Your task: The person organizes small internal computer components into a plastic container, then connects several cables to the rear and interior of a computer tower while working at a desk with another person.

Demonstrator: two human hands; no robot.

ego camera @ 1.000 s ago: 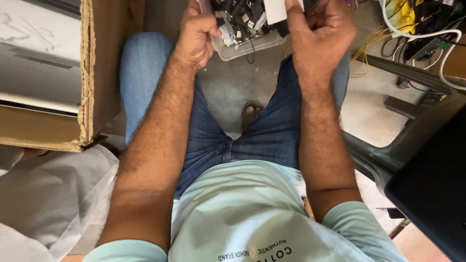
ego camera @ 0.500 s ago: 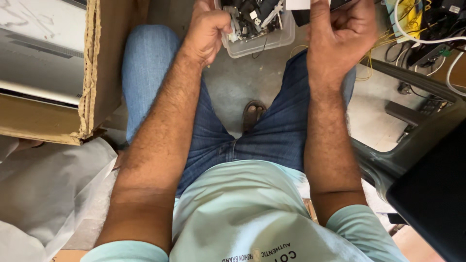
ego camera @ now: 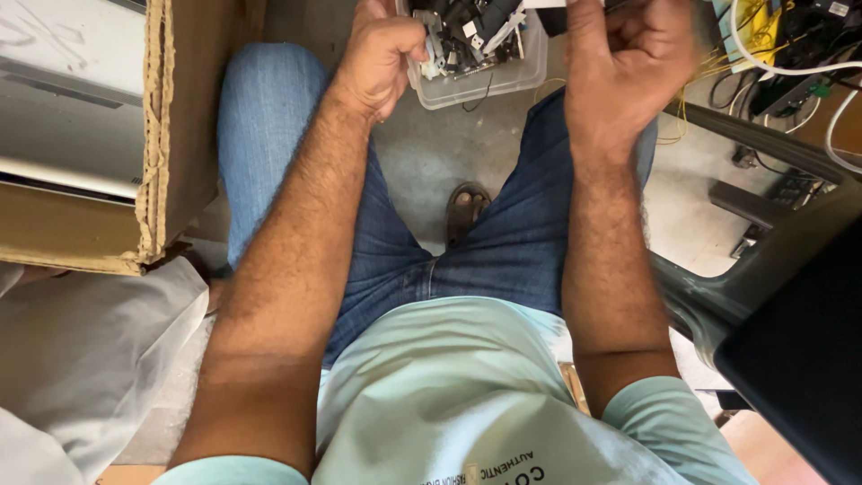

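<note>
My left hand is curled at the left rim of a clear plastic tub and seems to grip that rim. The tub stands on the floor between my knees and holds several black and white small parts. My right hand is raised beside the tub's right side. Its fingers are closed around a small dark and white piece, which the frame's top edge mostly cuts off. Both forearms reach forward over my blue jeans.
An open cardboard box with a white appliance inside stands at the left. White wrapping lies below it. A dark chair is at the right, and cables are at the top right. My sandalled foot rests on the concrete floor.
The hands and the tub sit lower in the view than before, so more of the tub shows. My right hand has closed tighter on its piece. My left hand stays at the tub's rim.
</note>
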